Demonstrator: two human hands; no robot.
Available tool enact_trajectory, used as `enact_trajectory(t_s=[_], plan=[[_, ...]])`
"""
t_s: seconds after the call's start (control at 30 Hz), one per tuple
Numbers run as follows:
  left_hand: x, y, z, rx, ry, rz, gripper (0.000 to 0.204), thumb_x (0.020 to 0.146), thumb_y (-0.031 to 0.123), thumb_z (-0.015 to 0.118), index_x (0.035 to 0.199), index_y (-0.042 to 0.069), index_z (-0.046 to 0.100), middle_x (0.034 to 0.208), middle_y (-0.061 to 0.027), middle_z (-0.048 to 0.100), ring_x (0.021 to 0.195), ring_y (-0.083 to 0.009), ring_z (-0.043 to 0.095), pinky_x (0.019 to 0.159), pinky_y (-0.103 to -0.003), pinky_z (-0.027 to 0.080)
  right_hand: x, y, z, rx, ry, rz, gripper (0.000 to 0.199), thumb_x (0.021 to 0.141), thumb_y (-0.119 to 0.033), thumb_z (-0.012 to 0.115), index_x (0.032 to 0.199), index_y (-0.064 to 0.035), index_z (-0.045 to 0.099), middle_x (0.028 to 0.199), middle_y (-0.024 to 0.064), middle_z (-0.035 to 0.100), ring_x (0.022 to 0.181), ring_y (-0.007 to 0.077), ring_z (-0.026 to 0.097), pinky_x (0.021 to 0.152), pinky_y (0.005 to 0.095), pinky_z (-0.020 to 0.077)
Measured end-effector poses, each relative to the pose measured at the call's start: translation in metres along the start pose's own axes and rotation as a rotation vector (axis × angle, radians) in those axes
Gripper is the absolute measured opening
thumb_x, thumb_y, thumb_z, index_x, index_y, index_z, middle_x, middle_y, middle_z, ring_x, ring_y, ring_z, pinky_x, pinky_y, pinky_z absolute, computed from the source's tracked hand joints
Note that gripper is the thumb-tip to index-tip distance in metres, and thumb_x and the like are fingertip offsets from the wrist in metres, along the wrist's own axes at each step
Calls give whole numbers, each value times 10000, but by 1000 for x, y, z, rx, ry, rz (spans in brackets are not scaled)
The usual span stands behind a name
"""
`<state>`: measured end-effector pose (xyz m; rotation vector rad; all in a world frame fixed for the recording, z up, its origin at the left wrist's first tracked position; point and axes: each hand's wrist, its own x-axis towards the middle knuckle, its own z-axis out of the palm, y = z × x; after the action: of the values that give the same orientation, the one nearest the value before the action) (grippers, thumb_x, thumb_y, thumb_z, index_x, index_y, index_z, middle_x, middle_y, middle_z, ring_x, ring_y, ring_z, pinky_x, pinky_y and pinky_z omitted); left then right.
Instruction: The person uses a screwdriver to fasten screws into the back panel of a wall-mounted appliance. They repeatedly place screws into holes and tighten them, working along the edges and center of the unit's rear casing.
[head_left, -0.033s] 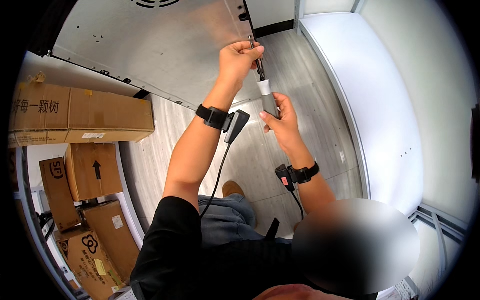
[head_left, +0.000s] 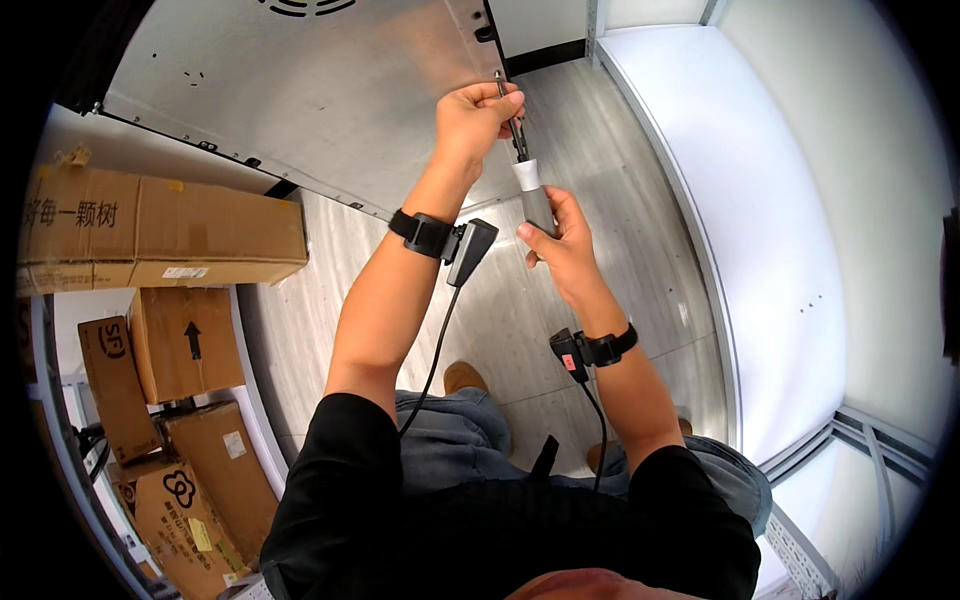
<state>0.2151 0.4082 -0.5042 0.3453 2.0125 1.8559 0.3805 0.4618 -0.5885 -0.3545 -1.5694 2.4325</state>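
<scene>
My left hand (head_left: 478,115) is raised, its fingertips pinched around the thin metal shaft of a screwdriver (head_left: 530,185) near the tip. The tip sits against the right edge of a large silver metal panel (head_left: 300,90). Just below, my right hand (head_left: 560,245) grips the screwdriver's grey and white handle. Each wrist wears a black band with a small device and a cable running down to my body.
Several brown cardboard boxes (head_left: 160,235) are stacked at the left. A white wall panel (head_left: 800,220) curves along the right. Grey plank floor (head_left: 300,310) lies beneath, and my brown shoe (head_left: 465,377) shows by my knees.
</scene>
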Motion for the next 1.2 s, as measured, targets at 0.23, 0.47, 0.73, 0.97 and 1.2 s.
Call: enact_trajectory(t_s=[0.23,0.47,0.73,0.97,1.2], plan=[[-4,10,-4,-102,-76,-60,196,921,102,513,1062,-7,595,879,-101,678,698,-139,633,659,-267,503,-4,-16,-13,530,-243,206,445,913,-179,509,1312,-43,367,1077,138,564,845,232,627,567,307,495],[-1,9,0,-163,-27,-56,229,937,177,472,957,-4,611,849,-128,680,673,-170,643,623,-300,512,-5,-5,-4,162,-50,71,455,868,-59,594,1272,-20,390,1038,91,525,873,150,584,624,294,546],[2,8,-2,-139,23,-86,249,936,218,468,946,31,632,825,-95,690,656,-154,644,564,-262,474,-9,-12,-3,223,-53,88,429,878,-73,586,1263,-19,406,1047,88,521,870,146,572,631,294,529],[-1,9,5,-231,60,-109,235,906,212,489,906,33,642,804,-91,690,619,-145,638,547,-255,462,-9,-16,-6,316,-58,117,408,896,-98,558,1268,-18,410,1048,89,527,866,165,579,601,302,495],[1,6,7,-229,84,-27,230,864,189,477,817,25,631,728,-81,660,614,-154,620,561,-265,463,-11,-11,-9,363,-69,128,402,887,-71,543,1264,-18,412,1036,90,533,849,171,583,566,301,471]])
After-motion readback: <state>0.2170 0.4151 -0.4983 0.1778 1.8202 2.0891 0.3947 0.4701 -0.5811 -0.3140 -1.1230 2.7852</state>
